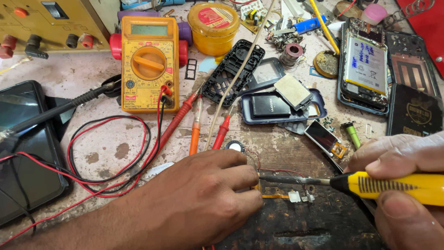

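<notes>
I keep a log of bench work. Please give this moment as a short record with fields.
Place: worn workbench
Left hand: pressed flat on a small circuit board
Right hand: grips a yellow-handled soldering iron, tip at the board
Behind: yellow multimeter with red probes, opened phone with battery showing
Left edge: dark tablet

Worn workbench point(92, 74); multimeter point(149, 65); phone parts point(277, 104)

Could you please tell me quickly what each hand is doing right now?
Left hand: palm down, fingers pressing on a small circuit board; no closed grip.
Right hand: closed around the yellow handle of a soldering iron, tip on the board.
</notes>
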